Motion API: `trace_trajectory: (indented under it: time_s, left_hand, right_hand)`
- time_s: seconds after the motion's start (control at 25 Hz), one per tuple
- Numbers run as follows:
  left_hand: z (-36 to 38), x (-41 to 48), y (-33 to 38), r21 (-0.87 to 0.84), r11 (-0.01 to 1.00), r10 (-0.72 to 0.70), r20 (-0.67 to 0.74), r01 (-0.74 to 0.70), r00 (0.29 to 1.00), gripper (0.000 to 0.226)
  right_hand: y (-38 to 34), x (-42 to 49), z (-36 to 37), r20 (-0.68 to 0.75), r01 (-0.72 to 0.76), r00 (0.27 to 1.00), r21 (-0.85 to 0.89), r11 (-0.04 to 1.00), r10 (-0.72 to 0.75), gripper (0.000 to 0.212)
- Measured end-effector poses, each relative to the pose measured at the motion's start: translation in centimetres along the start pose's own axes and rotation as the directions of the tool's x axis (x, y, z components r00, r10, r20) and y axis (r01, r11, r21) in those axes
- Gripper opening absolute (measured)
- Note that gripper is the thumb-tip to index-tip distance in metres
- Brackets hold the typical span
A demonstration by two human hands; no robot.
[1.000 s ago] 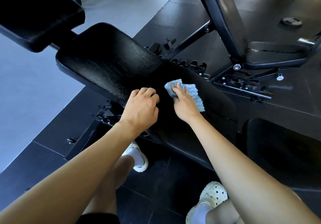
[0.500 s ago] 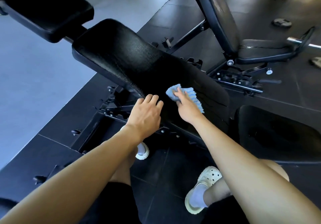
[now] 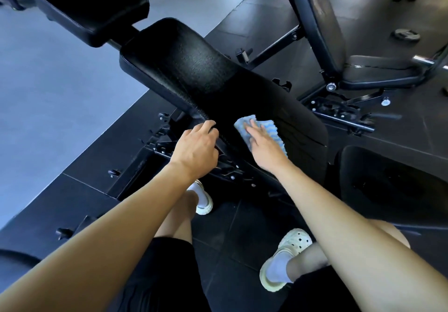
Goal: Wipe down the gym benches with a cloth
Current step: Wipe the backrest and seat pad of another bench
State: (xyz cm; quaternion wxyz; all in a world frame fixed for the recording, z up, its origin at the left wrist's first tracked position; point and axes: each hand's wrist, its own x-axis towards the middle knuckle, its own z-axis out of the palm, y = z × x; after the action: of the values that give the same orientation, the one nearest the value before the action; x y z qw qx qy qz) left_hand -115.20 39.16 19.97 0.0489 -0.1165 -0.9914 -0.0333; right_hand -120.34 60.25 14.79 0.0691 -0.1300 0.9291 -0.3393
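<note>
Right grip point(image 3: 265, 145): palm down, fingers straight and flat on the cloth point(image 3: 272, 127), pressing it to the bench pad point(image 3: 194, 69). Not curled round it.

Cloth: blue with white stripes, lying flat on the pad's top, toward the pad's lower-right end and closer to the near long edge than the far one. Hand covers its middle; its corners show on both sides of the fingers.

Left grip point(image 3: 196, 149): fingers curled over the pad's near long edge, just left of the cloth, holding the pad. Thumb side is hidden.

Pad is black and textured, running diagonally from upper left to lower right. A separate seat pad point(image 3: 92, 8) sits off its upper-left end, joined by a bar. Black frame hardware shows under the near edge.

Second bench point(image 3: 317, 21) at upper right, its back pad raised steeply. Another dark pad point(image 3: 388, 185) at the right edge of view. A weight plate point(image 3: 406, 35) lies on the black tile floor point(image 3: 242, 227) at top right.

White shoes point(image 3: 288, 248) on the floor below the pad.
</note>
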Motion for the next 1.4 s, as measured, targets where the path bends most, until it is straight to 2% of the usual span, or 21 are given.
trace_trajectory:
  time_s: [0.08,0.12,0.24,0.28,0.44,0.64,0.76,0.92,1.08,1.16,1.28,1.4]
  left_hand:
    - [-0.4,0.1,0.0,-0.016,1.0,0.001,-0.008,-0.001,1.0,0.033]
    - [-0.6,0.2,0.1,-0.014,1.0,0.0,-0.023,-0.001,1.0,0.03]
    - [-1.1,0.7,-0.2,-0.02,0.998,-0.055,-0.092,0.054,0.994,0.023]
    - [-1.2,0.9,-0.7,-0.053,0.995,-0.085,-0.104,0.08,0.991,0.021]
    - [-1.7,1.9,-2.7,-0.11,0.99,-0.108,-0.137,0.093,0.985,0.024]
    - [-3.7,5.1,-3.7,-0.169,0.974,-0.171,-0.129,0.148,0.977,0.016]
    - [-4.2,7.2,-4.2,-0.16,0.975,-0.172,-0.093,0.155,0.981,0.014]
    - [-4.1,7.9,-4.8,-0.128,0.985,-0.128,-0.094,0.116,0.987,0.014]
    - [-4.2,7.4,-5.1,-0.115,0.985,-0.137,-0.074,0.128,0.988,0.017]
    - [-4.3,7.1,-4.6,-0.121,0.982,-0.151,-0.063,0.142,0.987,0.018]
    - [-4.4,6.9,-3.1,-0.121,0.982,-0.152,-0.064,0.143,0.986,0.02]
    - [-4.1,6.5,-0.6,-0.086,0.989,-0.122,-0.046,0.117,0.992,0.023]
  right_hand:
    - [-2.2,0.9,0.7,-0.04,-0.13,0.991,0.01,0.992,0.13,0.058]
    - [-3.7,0.4,1.6,-0.055,-0.096,0.994,-0.024,0.995,0.095,0.061]
    - [-6.4,-2.5,4.3,-0.008,0.186,0.982,-0.167,0.968,-0.19,0.063]
    - [-6.3,-2.5,4.2,0.009,0.236,0.971,-0.207,0.949,-0.24,0.064]
    - [-6.6,1.4,2.2,0.013,0.228,0.973,-0.205,0.952,-0.23,0.061]
    - [-7.9,9.3,0.7,-0.024,0.109,0.993,-0.143,0.984,-0.114,0.059]
    - [-7.7,14.3,-0.6,-0.056,0.04,0.997,-0.206,0.978,-0.053,0.061]
    - [-6.5,18.1,-3.9,-0.105,-0.19,0.98,-0.266,0.945,0.167,0.059]
    - [-6.1,18.7,-4.6,-0.055,-0.333,0.943,-0.225,0.916,0.329,0.064]
    - [-6.8,17.0,-3.4,-0.099,-0.274,0.961,-0.242,0.931,0.257,0.067]
    - [-6.9,11.9,-1.8,-0.067,0.071,0.994,-0.204,0.976,-0.086,0.056]
    - [-6.1,6.0,-1.6,-0.003,0.201,0.979,-0.083,0.976,-0.202,0.043]
